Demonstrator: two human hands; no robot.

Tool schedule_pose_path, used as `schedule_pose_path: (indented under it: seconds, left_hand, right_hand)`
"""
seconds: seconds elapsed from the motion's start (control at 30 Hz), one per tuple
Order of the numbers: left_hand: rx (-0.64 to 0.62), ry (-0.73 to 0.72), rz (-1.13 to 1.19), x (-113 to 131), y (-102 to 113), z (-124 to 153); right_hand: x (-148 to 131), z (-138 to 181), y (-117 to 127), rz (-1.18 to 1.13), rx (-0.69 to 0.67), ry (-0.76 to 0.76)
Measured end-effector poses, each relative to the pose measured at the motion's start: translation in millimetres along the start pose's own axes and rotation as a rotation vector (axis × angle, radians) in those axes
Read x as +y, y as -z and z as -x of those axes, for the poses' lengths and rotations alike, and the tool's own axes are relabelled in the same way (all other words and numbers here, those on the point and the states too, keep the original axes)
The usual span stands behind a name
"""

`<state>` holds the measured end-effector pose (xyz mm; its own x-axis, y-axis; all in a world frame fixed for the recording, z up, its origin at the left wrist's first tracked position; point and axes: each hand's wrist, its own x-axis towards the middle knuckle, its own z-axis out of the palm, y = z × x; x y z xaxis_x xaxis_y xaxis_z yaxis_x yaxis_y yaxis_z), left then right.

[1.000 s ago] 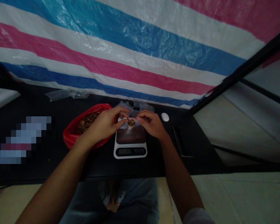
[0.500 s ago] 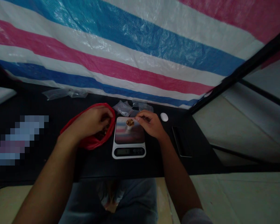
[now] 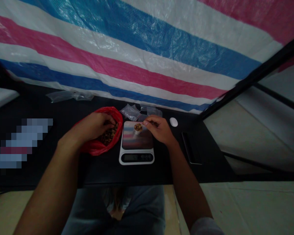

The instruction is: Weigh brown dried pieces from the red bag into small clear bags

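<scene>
Dim light is darkening the flat black tabletop (image 3: 100, 173); glare is speckling the striped blue, white and pink plastic sheet (image 3: 137, 39) towards eleven o'clock; the rectangular white, metal-topped scale (image 3: 137, 142) is reflecting blurred bands; pixelation is masking nine o'clock.

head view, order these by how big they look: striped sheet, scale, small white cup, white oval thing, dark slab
Largest to smallest:
1. striped sheet
2. scale
3. dark slab
4. small white cup and white oval thing: too alike to rank
</scene>
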<state>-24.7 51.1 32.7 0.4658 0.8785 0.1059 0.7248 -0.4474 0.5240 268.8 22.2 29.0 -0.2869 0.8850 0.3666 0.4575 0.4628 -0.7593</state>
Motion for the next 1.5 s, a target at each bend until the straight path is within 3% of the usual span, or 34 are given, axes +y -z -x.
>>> schedule_pose_path:
  seconds: [0.23,0.53,0.73,1.23,1.5]
  left_hand:
    - [0.097,-0.023,0.076,0,5,1]
    - [0.171,-0.302,0.274,55,-20,-7]
    - [0.196,-0.431,0.241,64,-34,-13]
    - [0.191,-0.45,0.213,59,-36,-13]
    - [0.191,-0.383,0.291,62,-34,-11]
  right_hand:
    - [-1,0,0,-0.029,0.023,0.01]
    - [2,-1,0,-0.01,0.029,0.0]
    - [1,-1,-1,-0.014,0.038,-0.01]
    - [1,-1,-1,-0.005,0.033,0.002]
    - [3,-1,-1,0.002,0.029,0.007]
